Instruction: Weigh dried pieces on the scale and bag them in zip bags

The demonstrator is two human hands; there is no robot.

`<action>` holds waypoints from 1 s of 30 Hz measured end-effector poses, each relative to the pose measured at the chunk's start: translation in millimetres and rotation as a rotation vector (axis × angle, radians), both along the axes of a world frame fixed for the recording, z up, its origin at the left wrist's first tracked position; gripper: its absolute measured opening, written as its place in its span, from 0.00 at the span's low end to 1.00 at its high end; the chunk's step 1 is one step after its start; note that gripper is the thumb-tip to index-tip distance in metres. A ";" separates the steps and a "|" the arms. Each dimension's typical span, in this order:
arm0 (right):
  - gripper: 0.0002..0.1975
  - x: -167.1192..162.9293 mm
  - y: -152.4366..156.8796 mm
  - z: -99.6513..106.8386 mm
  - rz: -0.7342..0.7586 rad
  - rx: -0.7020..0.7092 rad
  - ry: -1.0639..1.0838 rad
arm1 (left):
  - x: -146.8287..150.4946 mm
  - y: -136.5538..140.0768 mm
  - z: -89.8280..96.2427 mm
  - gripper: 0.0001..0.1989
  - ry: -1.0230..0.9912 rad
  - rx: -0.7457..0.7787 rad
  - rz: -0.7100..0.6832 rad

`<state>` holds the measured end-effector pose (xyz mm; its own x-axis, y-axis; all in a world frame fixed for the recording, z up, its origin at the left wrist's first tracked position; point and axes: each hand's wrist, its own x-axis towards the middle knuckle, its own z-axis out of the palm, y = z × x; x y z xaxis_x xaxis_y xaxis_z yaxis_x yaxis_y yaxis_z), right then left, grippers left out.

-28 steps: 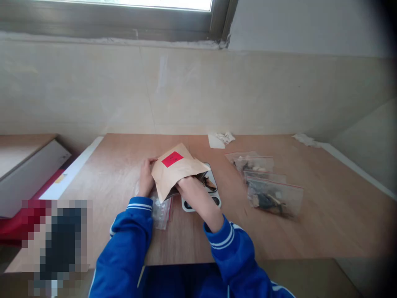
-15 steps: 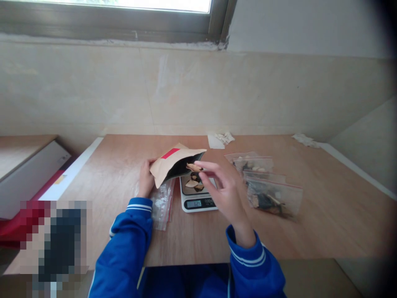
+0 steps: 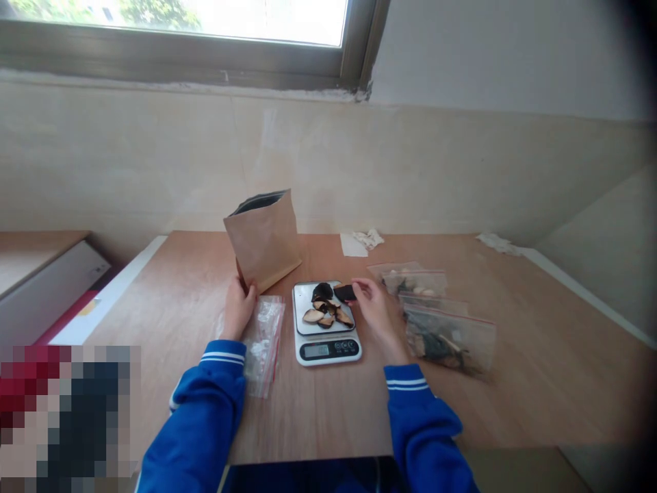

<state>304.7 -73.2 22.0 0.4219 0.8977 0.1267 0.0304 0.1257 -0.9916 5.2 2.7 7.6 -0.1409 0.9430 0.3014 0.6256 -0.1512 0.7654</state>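
Observation:
My left hand grips the lower edge of a brown paper pouch, which stands upright and open at the top on the wooden table. A small digital kitchen scale sits in front of me with several dark and pale dried slices on its platform. My right hand rests at the scale's right edge, fingertips pinching a dark slice over the platform.
A stack of empty zip bags lies left of the scale. Filled zip bags lie to the right. Crumpled paper scraps sit near the wall. White boxes are at the far left.
The pouch went from tilted with its mouth over the scale to standing upright. My right hand came out of it with slices and lowered to the scale, where more slices now lie.

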 end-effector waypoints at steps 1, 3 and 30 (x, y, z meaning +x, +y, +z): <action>0.16 -1.2 2.5 -2.1 0.007 0.005 -0.021 | 0.0 -0.1 0.2 0.14 0.001 0.003 -0.002; 0.16 -3.2 5.5 -5.5 0.015 0.027 -0.077 | -0.1 -0.2 0.6 0.13 0.008 0.011 -0.005; 0.12 -41.0 -21.5 104.1 0.159 0.326 -0.518 | -1.0 -0.5 -2.2 0.19 0.005 0.086 -0.073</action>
<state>263.7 -94.7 126.0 0.0966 0.8253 0.5564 0.4526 0.4614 -0.7630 4.1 2.2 5.4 -0.0707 0.9216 0.3817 0.6144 -0.2612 0.7445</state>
